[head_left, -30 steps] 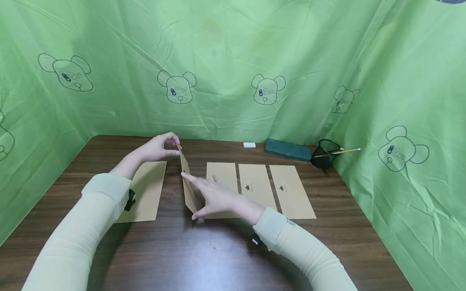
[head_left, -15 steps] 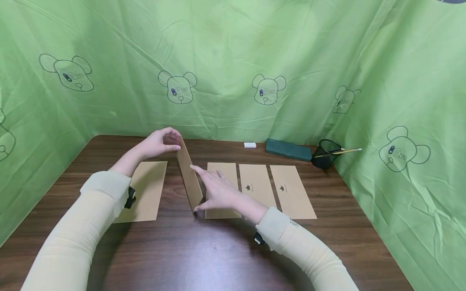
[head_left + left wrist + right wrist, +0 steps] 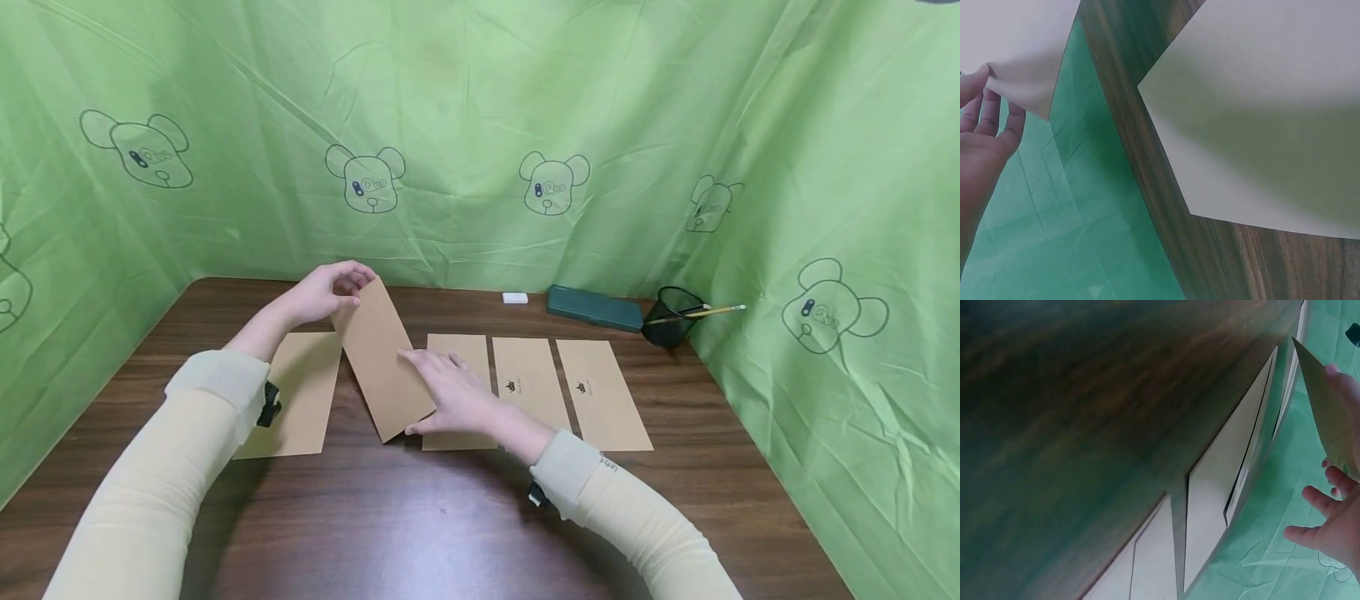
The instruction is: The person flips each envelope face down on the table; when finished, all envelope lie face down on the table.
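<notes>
Tilted over the counter between a flat paper and three flat envelopes, the raised envelope has its far end pinched in the left hand's grip, the outspread right hand touching its side, seemingly to steady it.

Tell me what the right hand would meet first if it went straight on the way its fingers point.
The tilted brown paper. The right hand points at it and already appears to touch it near its edge, though the exact contact is hard to judge from the head view.
</notes>
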`<control>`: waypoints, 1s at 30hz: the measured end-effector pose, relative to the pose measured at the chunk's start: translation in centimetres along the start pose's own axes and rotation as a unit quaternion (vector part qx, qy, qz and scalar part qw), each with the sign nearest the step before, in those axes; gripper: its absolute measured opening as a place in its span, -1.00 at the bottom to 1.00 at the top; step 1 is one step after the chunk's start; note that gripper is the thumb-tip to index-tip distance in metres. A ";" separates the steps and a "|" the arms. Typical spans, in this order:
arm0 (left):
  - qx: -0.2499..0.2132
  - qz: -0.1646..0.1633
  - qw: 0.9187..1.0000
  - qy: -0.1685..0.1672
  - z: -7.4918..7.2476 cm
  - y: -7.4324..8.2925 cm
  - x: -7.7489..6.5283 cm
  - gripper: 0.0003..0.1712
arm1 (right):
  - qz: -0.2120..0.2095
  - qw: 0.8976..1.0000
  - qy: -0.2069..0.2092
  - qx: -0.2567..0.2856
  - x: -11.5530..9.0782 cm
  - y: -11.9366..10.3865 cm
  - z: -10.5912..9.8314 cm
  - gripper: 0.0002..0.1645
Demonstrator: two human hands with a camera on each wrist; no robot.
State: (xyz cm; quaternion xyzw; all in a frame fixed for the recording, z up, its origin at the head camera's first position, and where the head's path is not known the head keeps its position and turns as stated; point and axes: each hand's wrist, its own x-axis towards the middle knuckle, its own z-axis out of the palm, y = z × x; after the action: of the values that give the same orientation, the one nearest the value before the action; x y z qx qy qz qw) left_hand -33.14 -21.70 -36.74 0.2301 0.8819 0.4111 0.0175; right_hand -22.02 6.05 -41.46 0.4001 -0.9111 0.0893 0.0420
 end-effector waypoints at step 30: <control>0.025 0.046 0.995 -0.084 3.3 -1.4 1.1 -0.40 | 0.002 0.996 -0.083 -0.045 -0.2 0.6 1.8 0.15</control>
State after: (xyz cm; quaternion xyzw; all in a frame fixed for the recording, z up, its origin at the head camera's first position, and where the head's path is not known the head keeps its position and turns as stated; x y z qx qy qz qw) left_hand -33.98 -19.60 -39.80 0.3046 0.8758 0.3684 0.0664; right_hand -22.36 6.28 -43.37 0.4019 -0.9154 0.0149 -0.0164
